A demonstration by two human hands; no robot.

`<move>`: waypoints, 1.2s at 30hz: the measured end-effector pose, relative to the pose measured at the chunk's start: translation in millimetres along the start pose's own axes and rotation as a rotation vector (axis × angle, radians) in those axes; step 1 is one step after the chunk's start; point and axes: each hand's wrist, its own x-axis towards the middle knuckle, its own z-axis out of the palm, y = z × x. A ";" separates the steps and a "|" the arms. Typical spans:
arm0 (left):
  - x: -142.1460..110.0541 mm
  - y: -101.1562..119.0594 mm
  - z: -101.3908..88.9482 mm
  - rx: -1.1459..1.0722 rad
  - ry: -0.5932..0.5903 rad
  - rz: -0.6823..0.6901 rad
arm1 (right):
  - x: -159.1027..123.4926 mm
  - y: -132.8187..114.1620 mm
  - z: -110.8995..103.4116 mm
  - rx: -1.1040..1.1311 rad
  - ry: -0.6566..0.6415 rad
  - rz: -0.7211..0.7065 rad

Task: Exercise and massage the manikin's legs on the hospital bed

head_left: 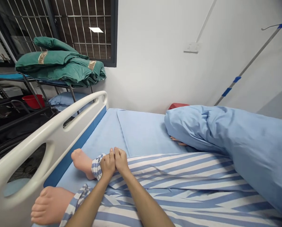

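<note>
Beneath the bare left hand (108, 163) and right hand (121, 161), side by side, the blue-and-white striped cloth trouser leg (169, 167) is best held with even pressure, while, fingertips being hidden, any clamping cannot be told, and its upper end, right of the grip, is covered by a light-blue fabric quilt (245, 135).

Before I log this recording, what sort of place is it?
Probably a hospital ward or care-training room: a white curved plastic footboard, a hooked grey metal pole and blue-and-white striped fabric trousers.

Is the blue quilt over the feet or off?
Off: the blue quilt lies bunched rightward, both feet and striped trouser cuffs uncovered.
</note>
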 end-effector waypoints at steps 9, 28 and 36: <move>-1.2 35.8 8.5 -0.418 0.044 -0.073 | 5.0 -4.3 -26.5 0.128 0.082 0.113; -16.8 90.7 54.6 -0.473 -0.070 -0.036 | 2.0 8.0 -105.5 -0.118 0.077 0.007; -29.5 126.2 81.2 -0.558 -0.101 -0.034 | 2.8 22.2 -147.0 -0.097 0.130 0.061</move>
